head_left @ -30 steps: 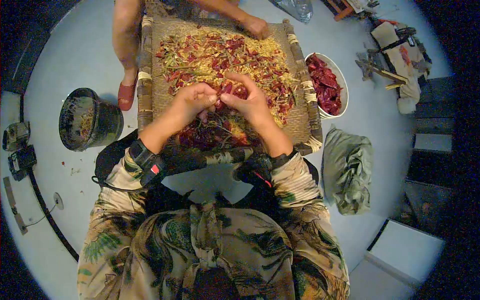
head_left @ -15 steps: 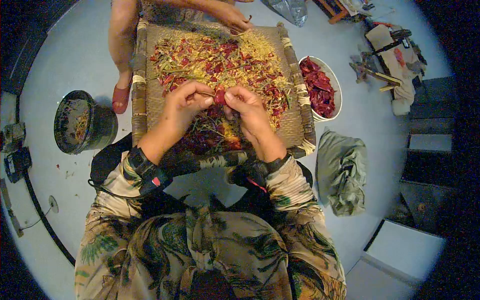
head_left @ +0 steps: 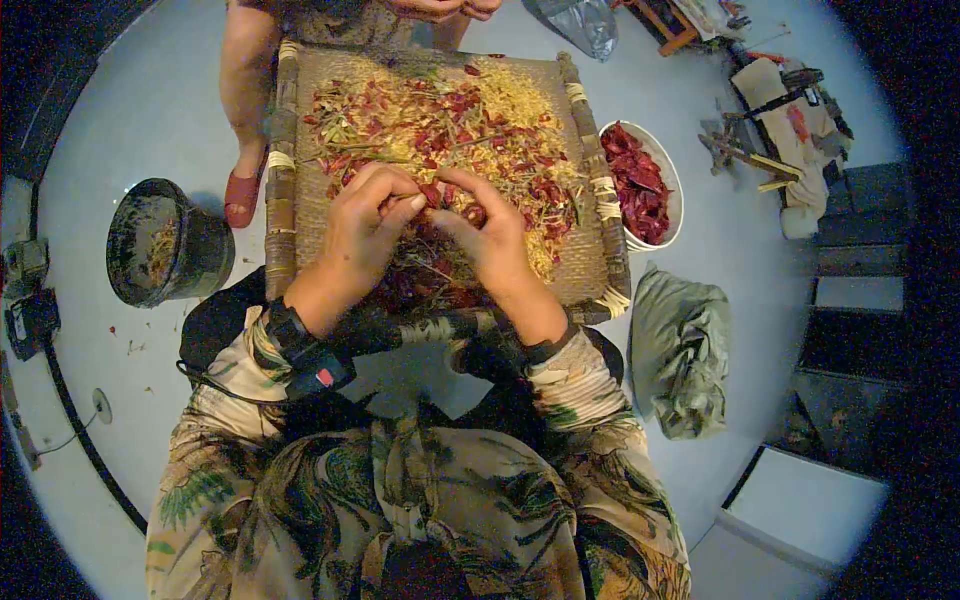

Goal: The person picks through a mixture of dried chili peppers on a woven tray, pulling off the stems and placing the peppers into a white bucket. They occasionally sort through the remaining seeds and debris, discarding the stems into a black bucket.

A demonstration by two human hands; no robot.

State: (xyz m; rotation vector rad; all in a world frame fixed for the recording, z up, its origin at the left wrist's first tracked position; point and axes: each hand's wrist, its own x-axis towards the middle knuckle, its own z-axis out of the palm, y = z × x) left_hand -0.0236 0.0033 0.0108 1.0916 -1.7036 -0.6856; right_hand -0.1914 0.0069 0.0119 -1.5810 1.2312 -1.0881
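Above a woven tray [head_left: 590, 245] with a wrapped wooden frame, my left hand [head_left: 362, 225] pinches a piece of dried red chili [head_left: 430, 194] between thumb and fingertips. My right hand [head_left: 500, 240] is beside it, thumb and index finger spread apart around the chili's right side, with no grip on it. Yellow seeds [head_left: 515, 90], red chili scraps and greenish stems [head_left: 340, 135] cover the tray under both hands. Darker chili pieces [head_left: 440, 285] lie at the near edge, partly shadowed by my wrists.
A white bucket [head_left: 676, 205] of red chilies stands right of the tray, with a grey-green sack [head_left: 682, 350] nearer me. At left is a black bucket [head_left: 205, 265] with scraps inside. Across the tray sits another person, hands [head_left: 440, 8] at the top edge and a red slipper [head_left: 242, 198] on the floor.
My right thumb and index finger have come apart from the chili, which my left hand keeps pinched. The other person's hand has drawn back from the tray's far edge.
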